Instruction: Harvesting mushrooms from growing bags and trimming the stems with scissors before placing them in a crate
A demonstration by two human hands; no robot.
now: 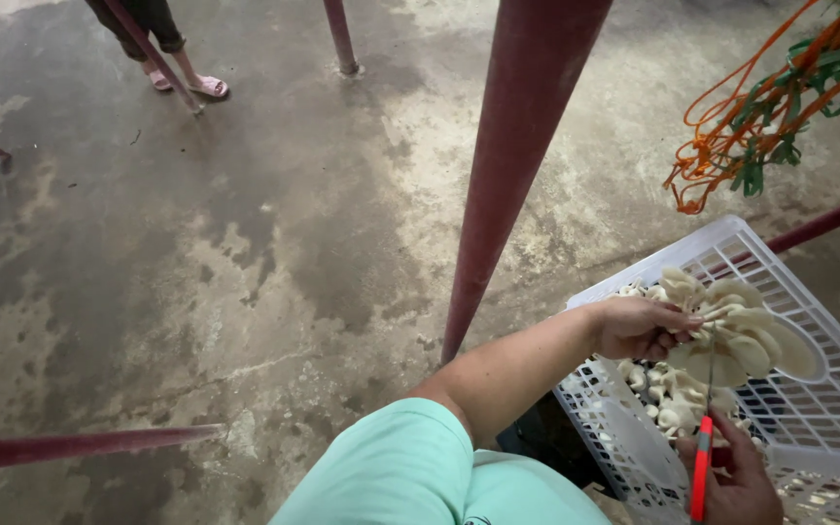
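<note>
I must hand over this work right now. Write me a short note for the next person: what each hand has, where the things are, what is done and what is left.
Left hand: closed on the stem end of a cluster of pale mushrooms, held up over the white plastic crate.
Right hand: low at the frame edge, holding a knife with an orange-red handle, blade pointing up toward the cluster.
Done: a pile of loose mushroom pieces already lies in the crate.
Left: the cluster in hand is not yet in the crate; whether it has been cut cannot be told.
Nearby: a red metal pole stands just left of the crate.
</note>
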